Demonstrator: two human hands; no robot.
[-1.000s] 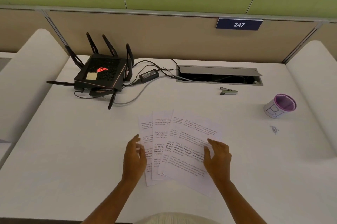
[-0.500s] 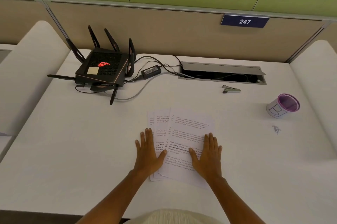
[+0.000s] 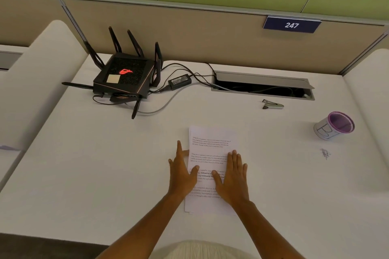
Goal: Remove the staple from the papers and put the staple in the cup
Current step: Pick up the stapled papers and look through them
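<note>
The papers point(image 3: 212, 142) lie as one squared stack on the white tabletop point(image 3: 84, 174), near the front edge, their long axis running near to far and the top edge pointing toward the far partition. The left hand point(image 3: 184, 171) lies flat with straight fingers on the stack's left edge; the right hand point(image 3: 232, 176) lies flat, fingers straight, on its right half. Neither grasps anything. The cup point(image 3: 334, 126), purple inside, stands far right, tilted in view. A staple remover point(image 3: 272, 104) lies beyond the papers.
</note>
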